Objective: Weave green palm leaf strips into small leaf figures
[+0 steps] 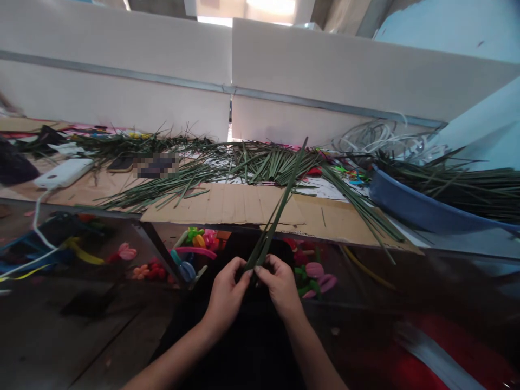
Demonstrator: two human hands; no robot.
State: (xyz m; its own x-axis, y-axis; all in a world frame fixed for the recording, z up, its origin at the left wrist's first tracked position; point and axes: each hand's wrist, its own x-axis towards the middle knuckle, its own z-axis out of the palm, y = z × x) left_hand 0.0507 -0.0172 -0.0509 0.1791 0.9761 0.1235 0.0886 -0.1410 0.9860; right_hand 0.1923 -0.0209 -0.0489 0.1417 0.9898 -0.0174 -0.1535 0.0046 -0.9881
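Note:
Long green leaf strips point(280, 208) rise from between my hands and lean up to the right, over the front edge of the table. My left hand point(231, 287) pinches their lower ends between thumb and fingers. Close beside it, my right hand point(278, 281) pinches the same strips, the two thumbs almost touching. The bottom ends are hidden by my fingers. On the table beyond lies a pile of similar cut leaf strips point(270, 162), with a looser bunch point(162, 187) to the left and another point(361, 206) to the right.
Flat cardboard point(227, 203) covers the table's front. A blue basin point(406, 200) of long leaves stands right, near coiled clear tubing point(377, 135). A white power strip point(65, 172) and a phone point(122, 161) lie left. Balloon shapes point(319, 279) sit beneath. White panels point(162, 65) close off the back.

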